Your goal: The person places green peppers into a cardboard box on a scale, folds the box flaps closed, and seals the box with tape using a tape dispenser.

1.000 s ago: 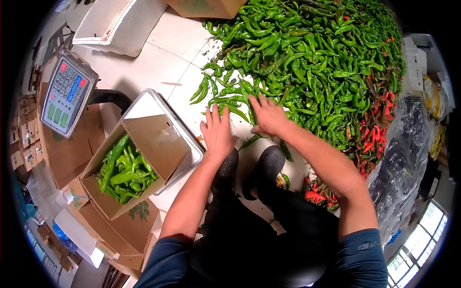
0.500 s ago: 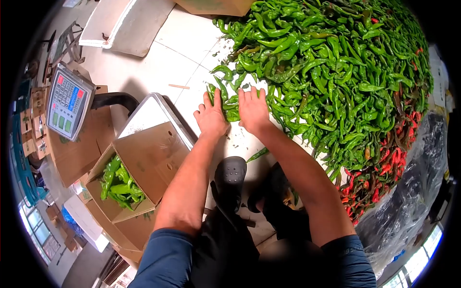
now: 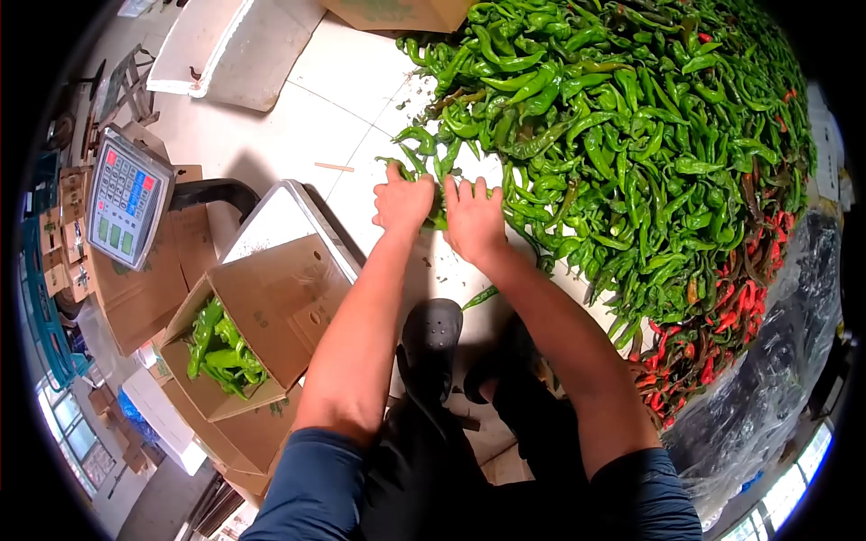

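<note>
A large pile of long green peppers (image 3: 604,144) spreads over the tiled floor, with red ones along its near right side. At its left edge my left hand (image 3: 402,202) has its fingers curled round some green peppers, which stick out past the fingertips. Close beside it, my right hand (image 3: 474,221) bends its fingers down over more green peppers. A few peppers (image 3: 438,219) show in the narrow gap between the hands. Just beyond the fingers lie loose green peppers (image 3: 419,137). How many each hand holds is hidden.
To the left, an open cardboard box (image 3: 287,316) holding several green peppers rests against a platform scale (image 3: 293,212) with a keypad display (image 3: 131,198). A white bin (image 3: 244,54) stands at the far left. Clear plastic sheeting (image 3: 749,379) lies right. One pepper (image 3: 481,297) lies near my shoe (image 3: 431,334).
My left hand's fingers have gone from stretched out to curled round peppers, and it has moved slightly right. My right hand's fingers have bent down over the peppers.
</note>
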Demonstrator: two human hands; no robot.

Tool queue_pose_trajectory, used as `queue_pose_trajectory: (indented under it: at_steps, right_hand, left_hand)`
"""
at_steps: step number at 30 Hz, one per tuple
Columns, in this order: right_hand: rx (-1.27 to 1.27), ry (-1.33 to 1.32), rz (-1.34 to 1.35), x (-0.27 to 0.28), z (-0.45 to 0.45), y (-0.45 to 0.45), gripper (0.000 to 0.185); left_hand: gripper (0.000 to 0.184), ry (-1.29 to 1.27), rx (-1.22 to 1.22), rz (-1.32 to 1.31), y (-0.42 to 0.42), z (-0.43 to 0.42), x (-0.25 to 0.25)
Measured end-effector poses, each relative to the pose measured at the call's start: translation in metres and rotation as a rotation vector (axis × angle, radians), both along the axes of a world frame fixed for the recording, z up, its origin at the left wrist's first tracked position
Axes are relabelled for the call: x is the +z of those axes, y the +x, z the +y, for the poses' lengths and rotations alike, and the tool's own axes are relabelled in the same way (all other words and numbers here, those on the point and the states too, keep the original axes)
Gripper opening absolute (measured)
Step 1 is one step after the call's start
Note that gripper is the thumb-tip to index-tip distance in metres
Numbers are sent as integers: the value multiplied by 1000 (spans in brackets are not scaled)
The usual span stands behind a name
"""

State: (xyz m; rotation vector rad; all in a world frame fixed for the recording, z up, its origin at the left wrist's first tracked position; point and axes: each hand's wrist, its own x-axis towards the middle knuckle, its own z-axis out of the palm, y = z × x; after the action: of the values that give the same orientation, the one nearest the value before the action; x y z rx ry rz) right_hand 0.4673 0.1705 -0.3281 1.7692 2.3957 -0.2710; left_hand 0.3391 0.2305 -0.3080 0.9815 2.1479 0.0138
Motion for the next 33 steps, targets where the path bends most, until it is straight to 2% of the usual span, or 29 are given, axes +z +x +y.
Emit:
queue_pose_trajectory:
  at_steps: [2, 5, 9, 10, 13, 17, 18, 22, 25, 26, 28, 30, 33]
  right_hand:
    - [4, 13, 27, -5, -2, -3, 85]
    - [8, 71, 145, -13, -7, 0, 48]
    - [59, 20, 136, 0, -9, 2, 51]
    - [25, -11, 151, 3, -9, 0, 53]
    - [29, -71, 32, 1, -9, -10, 52]
    - [-16, -50, 77, -5, -10, -12, 52]
    - [-10, -107, 97, -1, -9, -10, 46]
    - [35, 129, 169, -15, -25, -1, 39]
    - [21, 191, 269, -16, -31, 4, 39]
    - [34, 205, 306, -15, -33, 9, 33]
    - [100, 256, 332, -13, -38, 21, 30]
    - [154, 291, 331, -14, -41, 33, 21]
    - [232, 254, 440, -10, -47, 45, 16]
  left_hand:
    - [96, 58, -27, 168, 12, 4, 5]
    - [93, 133, -47, 165, 8, 6, -15]
    - [91, 180, -42, 157, 7, -1, -9]
    - [92, 264, 18, 172, 7, -5, -11]
    - [91, 177, -84, 167, 4, -9, -6]
    - [73, 241, -113, 213, 7, -12, -26]
    - [67, 243, -83, 228, 9, -12, -28]
    - [65, 243, -62, 239, 5, -12, -26]
    - [66, 290, 223, 100, 0, -13, -13]
    - [64, 336, 300, 89, 0, -18, -7]
    - [62, 395, 346, -46, -8, -34, -13]
    - [53, 441, 375, -198, -9, -52, -5]
    - [48, 352, 638, -509, -4, -75, 12]
